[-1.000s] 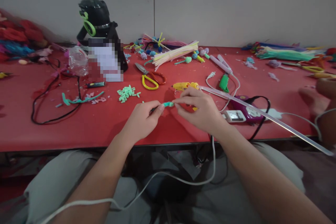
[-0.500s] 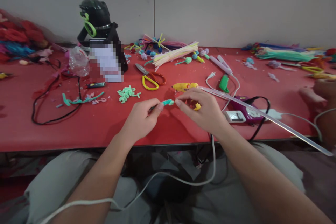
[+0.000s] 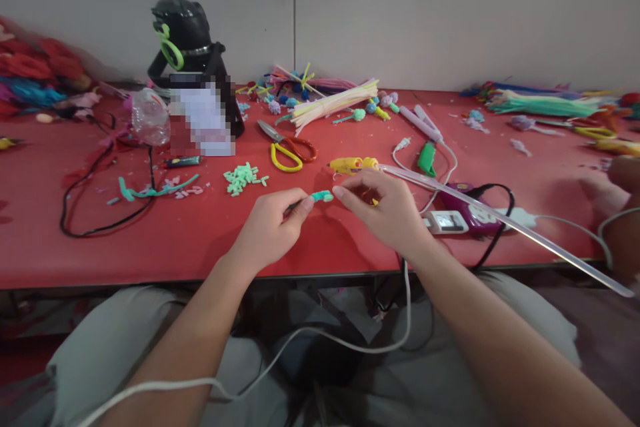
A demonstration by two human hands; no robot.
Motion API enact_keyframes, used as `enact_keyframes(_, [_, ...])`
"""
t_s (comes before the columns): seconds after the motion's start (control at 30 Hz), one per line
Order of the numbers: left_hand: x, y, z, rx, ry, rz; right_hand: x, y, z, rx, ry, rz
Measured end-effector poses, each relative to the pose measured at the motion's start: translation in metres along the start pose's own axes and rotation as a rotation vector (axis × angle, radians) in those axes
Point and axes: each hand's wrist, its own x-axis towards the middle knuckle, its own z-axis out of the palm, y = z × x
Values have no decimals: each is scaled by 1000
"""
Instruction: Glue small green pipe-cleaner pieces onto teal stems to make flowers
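My left hand point(image 3: 273, 223) pinches a short teal-and-light-green pipe cleaner piece point(image 3: 321, 196) between thumb and forefinger, its end pointing right. My right hand point(image 3: 383, 205) has its thumb and forefinger together just beside that end; whatever they hold is too small to make out. Behind the right hand lies a yellow glue gun point(image 3: 346, 165), partly covered by it, with a long clear glue stick point(image 3: 530, 232) running out to the right. A small pile of cut light green pipe cleaner bits point(image 3: 243, 180) lies beyond my left hand.
Scissors point(image 3: 285, 152) with red and yellow handles lie farther back. A bundle of pale pipe cleaners point(image 3: 335, 105) is behind them. A purple power strip point(image 3: 473, 212), cables and a lilac flat iron point(image 3: 423, 123) are on the right. A co-worker's hand point(image 3: 623, 187) rests at the far right.
My right hand has turned slightly, covering more of the yellow glue gun. The pipe cleaner piece has shifted a touch to the right in my left fingers.
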Motion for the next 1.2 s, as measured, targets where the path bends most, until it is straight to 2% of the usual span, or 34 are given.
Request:
enact_keyframes(0.2, [-1, -2, -1, -33, -8, -14, -3, -3, -2, 52, -70, 26])
enact_keyframes(0.4, [0, -3, 0, -42, -13, -13, -3, -1, -2, -4, -43, -121])
enact_keyframes(0.7, [0, -3, 0, -34, -41, -45, -3, 1, 0, -88, -39, -241])
enact_keyframes(1.0, [0, -4, 0, -86, -68, -40, -2, 5, -2, -206, -35, -426])
enact_keyframes(1.2, [1, -3, -2, -86, -50, -37, -2, 4, -7, -233, -28, -451])
